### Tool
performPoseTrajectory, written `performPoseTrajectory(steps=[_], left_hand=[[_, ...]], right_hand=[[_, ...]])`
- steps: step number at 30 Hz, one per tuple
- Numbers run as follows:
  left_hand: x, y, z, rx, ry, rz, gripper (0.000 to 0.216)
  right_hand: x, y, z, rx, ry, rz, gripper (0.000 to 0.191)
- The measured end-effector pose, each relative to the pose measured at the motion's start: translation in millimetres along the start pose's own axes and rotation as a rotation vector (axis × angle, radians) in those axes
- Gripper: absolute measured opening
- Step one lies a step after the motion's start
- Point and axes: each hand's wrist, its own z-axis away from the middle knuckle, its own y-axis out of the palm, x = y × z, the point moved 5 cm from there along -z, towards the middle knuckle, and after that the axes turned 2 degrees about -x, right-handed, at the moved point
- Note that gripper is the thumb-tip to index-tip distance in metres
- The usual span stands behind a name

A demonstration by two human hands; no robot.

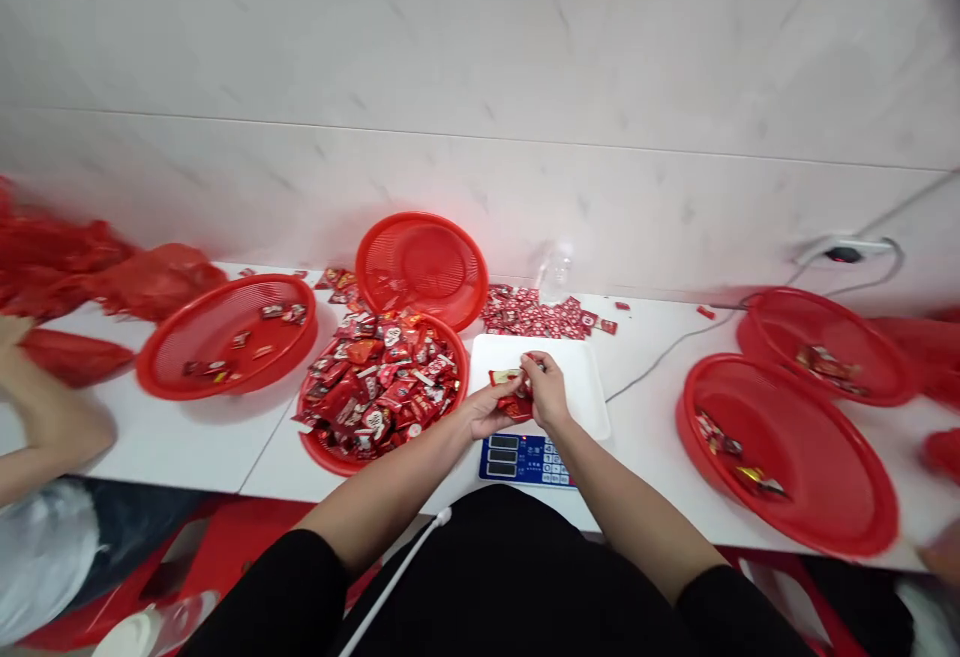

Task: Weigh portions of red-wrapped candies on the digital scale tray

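Observation:
My left hand (486,409) and my right hand (546,392) meet over the white platform of an electronic scale (585,387). Both are closed on a small bunch of red wrapped candies (513,390). My right fingers pinch the top of the bunch while my left palm cups it from below. Just left of my hands stands a red basket heaped with red candy packets (379,382). The scale's blue keypad and display (525,459) lie under my wrists.
An almost empty red basket (225,335) sits left, another leans on the wall (421,267). Loose candies (536,315) lie behind the scale. Two wide red baskets (787,452), (825,345) stand right. Another person's arm (45,427) is at far left. A power strip (844,253) sits by the wall.

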Motion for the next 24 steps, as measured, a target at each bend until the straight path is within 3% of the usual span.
performPoseTrajectory(steps=[8, 14, 17, 20, 24], left_hand=[[-9, 23, -16, 0.098, -0.029, -0.055, 0.015], [4, 38, -29, 0.101, -0.123, -0.152, 0.018], [14, 48, -39, 0.130, -0.195, -0.166, 0.019], [24, 60, -54, 0.079, -0.244, -0.206, 0.016], [39, 100, -77, 0.054, -0.252, -0.330, 0.019]], right_hand=[[21, -4, -3, -0.067, 0.031, -0.240, 0.029], [39, -35, -2, -0.117, 0.134, -0.449, 0.037], [44, -67, 5, -0.170, 0.143, -0.490, 0.037], [43, -114, 22, -0.265, 0.145, -0.493, 0.037], [29, -184, 56, -0.420, 0.170, -0.530, 0.038]])
